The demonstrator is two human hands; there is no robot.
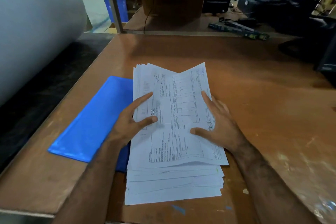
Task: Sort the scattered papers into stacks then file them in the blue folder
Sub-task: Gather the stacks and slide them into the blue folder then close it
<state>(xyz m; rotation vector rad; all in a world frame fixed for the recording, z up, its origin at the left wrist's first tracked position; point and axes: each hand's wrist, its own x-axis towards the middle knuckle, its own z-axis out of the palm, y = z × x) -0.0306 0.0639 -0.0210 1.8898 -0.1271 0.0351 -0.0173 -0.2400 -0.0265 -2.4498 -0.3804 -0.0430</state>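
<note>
Papers [174,114] sit stacked on counter [254,82], overlapping right edge of blue folder [91,120]. My left hand [131,122] and right hand [216,125] grip the top sheets at both sides, thumbs on top, fingers underneath.

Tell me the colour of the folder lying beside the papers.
Bright blue folder, clearest in the head view.

Your view is dim overall, with soft overhead light brightest on the papers [174,123] and a dull sheen on the far worktop [236,63]. The far shelf [181,25] sinks into murky shadow. Straight edges bow near the frame borders, and the near right corner smears into blur.
</note>
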